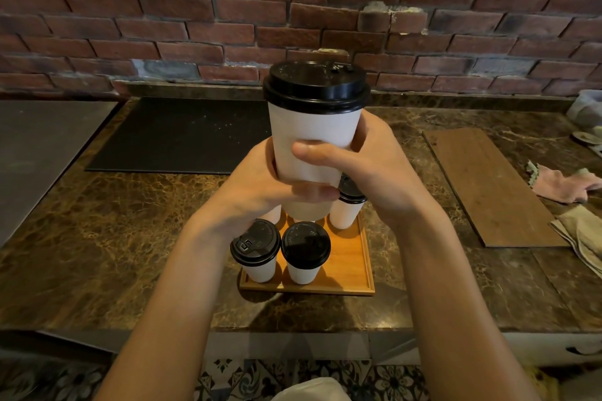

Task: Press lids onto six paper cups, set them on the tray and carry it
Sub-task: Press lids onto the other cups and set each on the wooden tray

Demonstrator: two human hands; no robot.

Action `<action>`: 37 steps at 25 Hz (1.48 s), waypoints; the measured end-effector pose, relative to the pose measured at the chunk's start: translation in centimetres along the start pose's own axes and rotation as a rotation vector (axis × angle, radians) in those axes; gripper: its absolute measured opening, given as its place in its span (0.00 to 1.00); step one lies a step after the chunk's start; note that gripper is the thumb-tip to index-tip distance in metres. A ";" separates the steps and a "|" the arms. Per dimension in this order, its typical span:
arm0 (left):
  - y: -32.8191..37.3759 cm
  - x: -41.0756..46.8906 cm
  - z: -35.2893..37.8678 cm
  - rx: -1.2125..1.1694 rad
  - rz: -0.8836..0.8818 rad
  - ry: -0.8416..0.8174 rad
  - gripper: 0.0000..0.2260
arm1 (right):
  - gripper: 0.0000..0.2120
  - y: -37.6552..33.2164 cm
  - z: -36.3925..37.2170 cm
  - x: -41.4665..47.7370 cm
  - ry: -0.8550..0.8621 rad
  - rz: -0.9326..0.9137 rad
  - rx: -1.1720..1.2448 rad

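A: grip status?

B: Both hands are on one paper cup (312,130). The left grip (257,189) curls round the lower wall from the left, thumb lying across the front low down. The right grip (378,169) curls round from the right, thumb across the front just above the other. Neither is spread.

A: cup vs grip?

B: It's upright, clamped between the two palms. The upper wall and the black lid (316,85) stand clear above both hands, and the base pokes out just under the left thumb. The lid looks seated all round on the side I can see. The cup is in the air over the back half of the wooden tray (355,257), touching nothing there.

A: progress?

B: On the tray, the front-left cup (260,268) and front-middle cup (303,272) are lidded and side by side. The back-right cup (345,213) is lidded, half behind the right grip. A fourth cup (273,214) shows as a sliver of wall behind the left grip, lid hidden. Whether there's a fifth behind the held one, I can't tell.

A: left to do?

B: My read is that lidding is near done. What's left is to set this one down, place any remaining cup, then carry. The tray sits flat on the marble worktop (114,221), and its front-right corner is bare.
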State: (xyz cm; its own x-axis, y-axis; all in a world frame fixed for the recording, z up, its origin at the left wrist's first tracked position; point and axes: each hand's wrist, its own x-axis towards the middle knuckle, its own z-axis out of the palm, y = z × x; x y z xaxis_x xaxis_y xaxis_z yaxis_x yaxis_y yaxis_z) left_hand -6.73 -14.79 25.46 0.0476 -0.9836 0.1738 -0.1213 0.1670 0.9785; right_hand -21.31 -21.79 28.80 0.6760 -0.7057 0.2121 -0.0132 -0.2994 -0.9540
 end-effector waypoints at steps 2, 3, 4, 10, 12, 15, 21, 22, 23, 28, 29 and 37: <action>0.1 -0.1 0.1 -0.006 0.007 0.021 0.26 | 0.30 -0.1 0.1 0.1 0.007 0.007 -0.024; 0.2 0.0 0.1 -0.014 0.014 0.031 0.26 | 0.31 -0.2 0.1 0.2 0.018 0.013 -0.036; 0.2 0.0 0.2 -0.017 0.018 0.045 0.26 | 0.32 -0.3 0.2 0.2 0.034 0.018 -0.047; 0.6 0.2 0.9 0.042 0.071 0.125 0.28 | 0.33 -0.8 1.0 0.1 0.155 0.026 -0.090; 0.6 0.1 1.2 0.082 0.082 0.151 0.29 | 0.34 -0.8 1.5 -0.1 0.206 0.031 -0.105; 0.5 0.1 1.8 0.178 0.029 0.290 0.21 | 0.39 -0.7 2.5 -0.5 0.302 0.032 -0.132; 0.3 0.1 2.1 0.270 0.002 0.336 0.16 | 0.41 -0.6 3.0 -0.6 0.324 0.042 -0.185; 0.5 0.1 1.9 0.254 0.010 0.316 0.16 | 0.40 -0.7 2.9 -0.6 0.319 0.043 -0.175; 0.6 0.0 1.6 0.227 0.015 0.279 0.17 | 0.39 -0.8 2.7 -0.6 0.311 0.040 -0.154; 1.1 -0.4 0.7 0.171 0.004 0.152 0.32 | 0.32 -1.0 1.4 -0.5 0.221 0.020 0.017; 1.2 -0.4 0.6 0.164 0.004 0.146 0.33 | 0.32 -0.9 1.2 -0.6 0.208 0.010 0.029; 1.0 -0.7 0.4 -0.044 -0.007 -0.071 0.27 | 0.28 -0.3 -0.2 -1.0 -0.013 0.017 0.079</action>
State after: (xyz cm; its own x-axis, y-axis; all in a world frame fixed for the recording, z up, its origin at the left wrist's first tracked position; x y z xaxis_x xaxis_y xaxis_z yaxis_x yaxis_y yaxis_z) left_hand -7.24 -13.96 26.29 -0.0219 -0.9869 0.1598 -0.0776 0.1610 0.9839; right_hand -22.14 -21.10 28.90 0.6857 -0.7017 0.1935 0.0333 -0.2353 -0.9714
